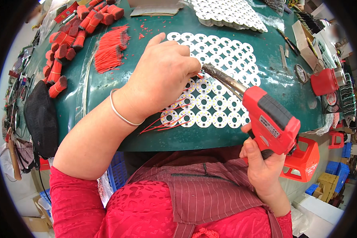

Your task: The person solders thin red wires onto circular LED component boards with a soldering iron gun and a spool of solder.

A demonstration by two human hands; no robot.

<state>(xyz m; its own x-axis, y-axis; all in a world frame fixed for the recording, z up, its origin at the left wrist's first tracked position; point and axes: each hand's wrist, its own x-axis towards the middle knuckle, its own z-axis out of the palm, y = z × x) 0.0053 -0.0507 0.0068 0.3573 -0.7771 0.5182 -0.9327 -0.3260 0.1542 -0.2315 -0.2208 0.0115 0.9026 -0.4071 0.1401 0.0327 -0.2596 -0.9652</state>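
My right hand (261, 162) is wrapped round the handle of a red and black soldering gun (271, 119). Its dark, long tip points up and left to a panel of round white LED boards (204, 102) lying on the green table. Beside that tip, my left hand (166, 73) is closed in a pinch over the panel, with a bit of red wire showing at the fingertips. The fingertips themselves are partly hidden behind the hand. Several thin red wires (162, 126) stick out from boards at the panel's left side, toward the near edge.
A loose pile of red wires (111, 49) lies left of the panel, with bundled red wires (79, 29) beyond. More stacked white panels (230, 15) stand at the back. Pliers (289, 43), a round tin (301, 73) and a red canister (324, 82) are at right.
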